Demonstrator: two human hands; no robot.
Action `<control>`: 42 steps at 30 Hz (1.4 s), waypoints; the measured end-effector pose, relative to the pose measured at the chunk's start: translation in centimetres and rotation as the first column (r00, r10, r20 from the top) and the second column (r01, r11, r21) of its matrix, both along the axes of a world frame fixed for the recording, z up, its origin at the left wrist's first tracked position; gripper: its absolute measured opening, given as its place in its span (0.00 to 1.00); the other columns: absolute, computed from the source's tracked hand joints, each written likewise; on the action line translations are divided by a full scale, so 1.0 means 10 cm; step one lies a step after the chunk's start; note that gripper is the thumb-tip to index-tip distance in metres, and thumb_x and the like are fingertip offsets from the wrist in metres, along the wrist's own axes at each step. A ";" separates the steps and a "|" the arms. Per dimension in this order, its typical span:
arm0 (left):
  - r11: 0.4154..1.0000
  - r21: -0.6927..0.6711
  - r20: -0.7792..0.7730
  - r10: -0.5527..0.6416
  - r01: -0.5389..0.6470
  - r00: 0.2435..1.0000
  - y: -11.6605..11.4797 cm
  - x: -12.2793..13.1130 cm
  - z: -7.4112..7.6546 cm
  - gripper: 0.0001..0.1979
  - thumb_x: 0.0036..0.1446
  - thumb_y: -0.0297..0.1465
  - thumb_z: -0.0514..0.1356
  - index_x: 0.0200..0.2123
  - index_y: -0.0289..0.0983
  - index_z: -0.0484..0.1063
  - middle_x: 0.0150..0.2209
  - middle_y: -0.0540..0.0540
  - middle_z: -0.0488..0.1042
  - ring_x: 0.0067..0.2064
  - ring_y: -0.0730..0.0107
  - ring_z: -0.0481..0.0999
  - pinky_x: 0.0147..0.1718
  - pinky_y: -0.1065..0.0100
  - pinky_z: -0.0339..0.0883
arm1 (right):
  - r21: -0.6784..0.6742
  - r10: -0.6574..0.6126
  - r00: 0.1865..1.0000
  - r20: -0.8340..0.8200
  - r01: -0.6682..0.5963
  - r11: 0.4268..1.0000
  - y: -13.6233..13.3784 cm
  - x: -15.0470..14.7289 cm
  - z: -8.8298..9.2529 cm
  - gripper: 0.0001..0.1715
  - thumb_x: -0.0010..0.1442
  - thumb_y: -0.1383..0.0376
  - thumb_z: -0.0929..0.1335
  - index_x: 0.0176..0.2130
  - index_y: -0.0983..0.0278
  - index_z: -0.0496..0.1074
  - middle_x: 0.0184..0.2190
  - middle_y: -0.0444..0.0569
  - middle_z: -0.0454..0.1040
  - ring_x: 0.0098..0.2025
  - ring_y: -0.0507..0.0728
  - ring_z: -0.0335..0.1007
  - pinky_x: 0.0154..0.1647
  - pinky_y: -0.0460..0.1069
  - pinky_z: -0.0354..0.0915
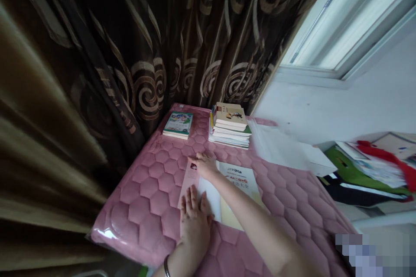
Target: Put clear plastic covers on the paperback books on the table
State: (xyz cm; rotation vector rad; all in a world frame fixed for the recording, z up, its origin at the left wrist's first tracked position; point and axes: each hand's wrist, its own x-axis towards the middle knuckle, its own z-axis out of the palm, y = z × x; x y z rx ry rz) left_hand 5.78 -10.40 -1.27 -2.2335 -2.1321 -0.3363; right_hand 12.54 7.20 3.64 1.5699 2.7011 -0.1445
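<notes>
An open book [238, 177] lies on the pink quilted surface. Its right-hand page carries dark and red printed lettering, and a pale yellow area shows lower down. On its left side is a white panel [211, 194] with a pink flap [188, 181] along the outer edge. My left hand [194, 218] rests flat on the lower part of the flap and panel, fingers stretched out. Across the page reaches my right forearm. My right hand [204, 165] touches the flap's top, a finger stretched left; its other fingers are partly hidden.
A stack of books [230, 125] and a smaller pile of books [178, 124] stand at the back of the quilted surface [152, 199]. Dark patterned curtains [149, 52] hang behind and left. On the right are white sheets [279, 145] and a heap of papers and bags [364, 169].
</notes>
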 end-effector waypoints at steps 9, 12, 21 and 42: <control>0.999 0.032 0.072 0.028 -0.030 0.997 -0.44 -0.44 0.04 0.24 0.57 0.29 0.51 0.57 0.31 0.65 0.58 0.39 0.66 0.56 0.58 0.68 0.55 0.59 0.61 | -0.001 -0.058 0.998 -0.002 0.058 0.998 -0.06 -0.02 -0.06 0.31 0.62 0.71 0.55 0.60 0.48 0.60 0.53 0.53 0.64 0.53 0.62 0.57 0.50 0.56 0.52; 1.000 -0.019 0.064 0.015 -0.014 0.998 -0.44 -0.45 0.12 0.25 0.56 0.31 0.53 0.57 0.29 0.65 0.59 0.36 0.65 0.54 0.55 0.69 0.55 0.56 0.60 | 0.007 -0.093 0.996 0.006 0.092 0.996 -0.06 -0.04 -0.06 0.30 0.62 0.70 0.55 0.60 0.51 0.60 0.53 0.54 0.64 0.53 0.63 0.57 0.49 0.56 0.53; 0.994 -0.105 0.001 0.005 -0.005 1.000 -0.34 -0.34 0.34 0.26 0.58 0.37 0.55 0.56 0.29 0.66 0.57 0.29 0.65 0.48 0.53 0.73 0.53 0.51 0.56 | -0.019 -0.038 0.997 0.065 0.039 0.999 -0.03 -0.12 0.19 0.25 0.60 0.67 0.61 0.56 0.56 0.66 0.54 0.57 0.65 0.54 0.64 0.58 0.50 0.58 0.53; 0.976 -0.193 -0.024 0.098 -0.100 0.995 -0.25 -0.26 0.45 0.19 0.59 0.31 0.52 0.50 0.32 0.72 0.51 0.30 0.70 0.38 0.56 0.76 0.40 0.57 0.64 | -0.145 -0.029 0.999 0.018 0.031 0.989 0.06 0.00 0.15 0.28 0.59 0.66 0.63 0.57 0.50 0.65 0.56 0.52 0.67 0.54 0.62 0.65 0.51 0.55 0.58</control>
